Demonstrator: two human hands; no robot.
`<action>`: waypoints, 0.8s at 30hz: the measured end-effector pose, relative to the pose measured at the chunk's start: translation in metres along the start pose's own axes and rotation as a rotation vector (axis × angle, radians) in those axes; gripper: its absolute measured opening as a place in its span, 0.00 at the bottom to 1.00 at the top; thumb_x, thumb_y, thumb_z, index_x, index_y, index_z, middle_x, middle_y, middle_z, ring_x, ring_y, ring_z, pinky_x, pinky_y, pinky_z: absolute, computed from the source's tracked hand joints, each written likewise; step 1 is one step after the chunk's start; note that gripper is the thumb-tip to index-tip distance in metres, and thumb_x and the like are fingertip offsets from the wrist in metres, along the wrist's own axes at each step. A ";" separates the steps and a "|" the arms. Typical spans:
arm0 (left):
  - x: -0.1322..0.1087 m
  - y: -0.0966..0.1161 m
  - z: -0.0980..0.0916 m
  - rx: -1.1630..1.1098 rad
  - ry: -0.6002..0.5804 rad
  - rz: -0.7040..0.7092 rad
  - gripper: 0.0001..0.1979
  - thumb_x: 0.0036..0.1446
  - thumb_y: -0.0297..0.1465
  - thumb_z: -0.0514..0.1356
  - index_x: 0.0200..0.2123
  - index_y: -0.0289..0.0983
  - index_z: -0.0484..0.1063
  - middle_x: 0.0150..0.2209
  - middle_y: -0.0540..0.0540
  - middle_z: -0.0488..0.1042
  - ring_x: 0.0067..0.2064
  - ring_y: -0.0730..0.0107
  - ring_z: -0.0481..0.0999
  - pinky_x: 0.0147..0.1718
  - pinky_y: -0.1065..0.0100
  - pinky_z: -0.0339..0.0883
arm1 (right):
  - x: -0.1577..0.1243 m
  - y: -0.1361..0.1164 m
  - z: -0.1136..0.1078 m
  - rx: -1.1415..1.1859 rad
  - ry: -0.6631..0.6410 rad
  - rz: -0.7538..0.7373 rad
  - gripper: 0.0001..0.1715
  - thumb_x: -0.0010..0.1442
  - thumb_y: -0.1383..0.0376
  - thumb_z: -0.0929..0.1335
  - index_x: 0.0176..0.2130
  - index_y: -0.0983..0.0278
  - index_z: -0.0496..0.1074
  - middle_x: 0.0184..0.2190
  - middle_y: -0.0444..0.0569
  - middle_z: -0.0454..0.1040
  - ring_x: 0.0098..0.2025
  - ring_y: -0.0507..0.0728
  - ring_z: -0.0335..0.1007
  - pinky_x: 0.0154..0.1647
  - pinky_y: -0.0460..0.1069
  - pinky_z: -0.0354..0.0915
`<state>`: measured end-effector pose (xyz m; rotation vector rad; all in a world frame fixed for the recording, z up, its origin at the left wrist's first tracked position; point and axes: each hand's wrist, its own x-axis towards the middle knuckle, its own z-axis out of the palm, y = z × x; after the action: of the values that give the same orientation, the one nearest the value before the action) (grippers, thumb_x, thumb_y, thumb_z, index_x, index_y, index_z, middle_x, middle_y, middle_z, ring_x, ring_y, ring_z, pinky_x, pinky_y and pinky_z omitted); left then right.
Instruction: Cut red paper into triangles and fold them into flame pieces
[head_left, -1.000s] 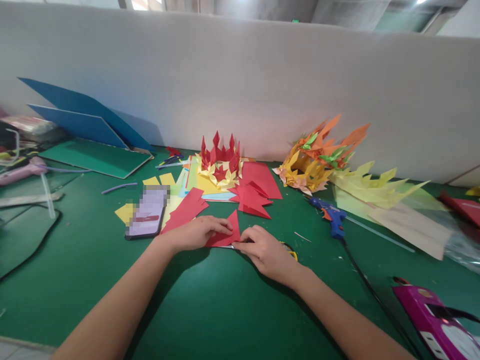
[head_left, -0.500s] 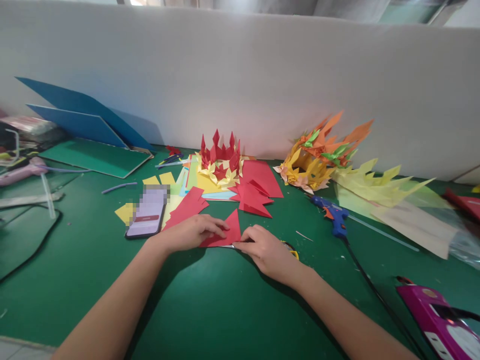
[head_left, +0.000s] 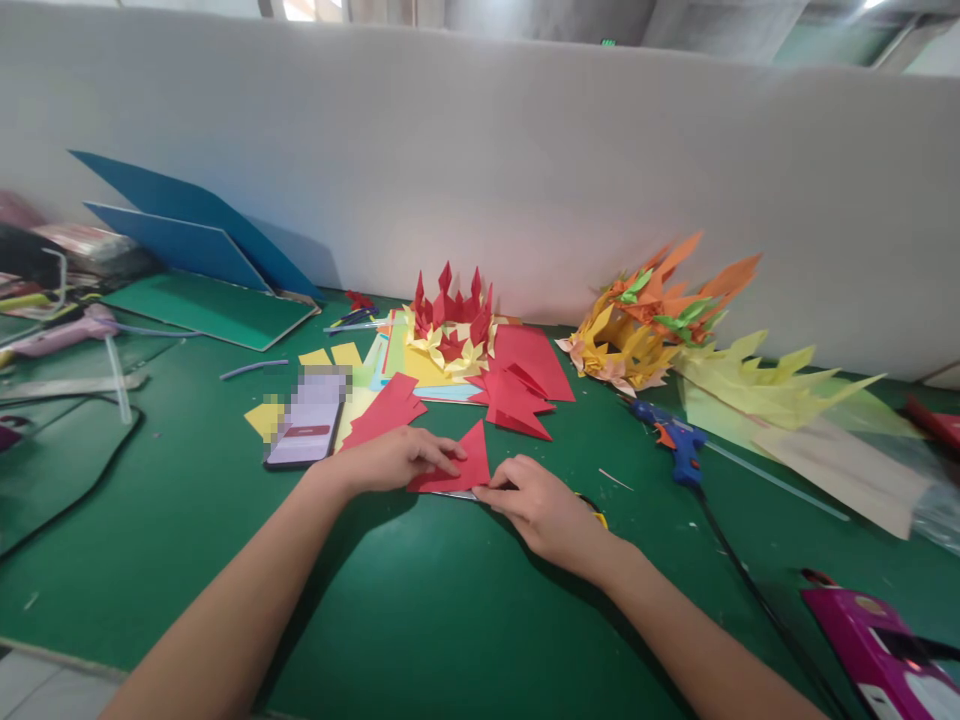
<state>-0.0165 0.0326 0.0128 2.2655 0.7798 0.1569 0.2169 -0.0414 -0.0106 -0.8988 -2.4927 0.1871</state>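
Observation:
A folded piece of red paper [head_left: 471,460] lies on the green table, its pointed corner facing away from me. My left hand [head_left: 409,458] rests across its left part, fingers stretched out and pressing it down. At the lower right corner, the thumb and fingers of my right hand [head_left: 529,505] are pinched on the paper's edge. A thin pale edge [head_left: 457,494] shows beneath the paper; what it belongs to is hidden. Just beyond lie cut red pieces [head_left: 386,408] and folded red paper shapes [head_left: 517,402]. Yellow handles [head_left: 602,518], perhaps of scissors, peek out behind my right hand.
A phone [head_left: 309,420] lies left of the paper. Behind stands a red and yellow paper crown [head_left: 452,325]. On the right are an orange paper crown [head_left: 637,325], a blue glue gun [head_left: 679,445] with its cord, and a magenta power strip [head_left: 862,640].
The whole view has shifted slightly, so things appear a little further right. Both hands keep nearly the same hold on the red paper.

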 end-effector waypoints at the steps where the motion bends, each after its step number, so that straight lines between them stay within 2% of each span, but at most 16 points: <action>1: 0.000 0.000 0.000 0.001 0.001 0.004 0.24 0.55 0.19 0.48 0.43 0.47 0.76 0.54 0.52 0.70 0.53 0.69 0.71 0.49 0.68 0.64 | 0.002 -0.001 0.000 0.000 0.000 -0.002 0.17 0.64 0.71 0.58 0.45 0.67 0.73 0.32 0.53 0.70 0.34 0.56 0.61 0.35 0.50 0.64; 16: 0.000 0.005 -0.001 -0.009 0.003 -0.009 0.20 0.57 0.22 0.51 0.43 0.47 0.76 0.53 0.51 0.71 0.52 0.68 0.71 0.50 0.68 0.63 | 0.011 -0.012 0.012 -0.038 0.017 0.004 0.14 0.63 0.71 0.60 0.44 0.67 0.73 0.32 0.53 0.70 0.33 0.56 0.61 0.34 0.50 0.62; 24: 0.001 0.001 0.000 -0.037 0.015 -0.037 0.19 0.56 0.22 0.51 0.41 0.46 0.77 0.53 0.49 0.71 0.51 0.67 0.72 0.50 0.66 0.63 | 0.008 -0.013 0.009 -0.007 0.017 -0.043 0.15 0.62 0.72 0.61 0.43 0.66 0.73 0.33 0.53 0.71 0.34 0.56 0.62 0.34 0.50 0.63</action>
<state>-0.0154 0.0328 0.0132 2.2156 0.8195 0.1698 0.1998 -0.0462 -0.0119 -0.8460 -2.4964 0.1558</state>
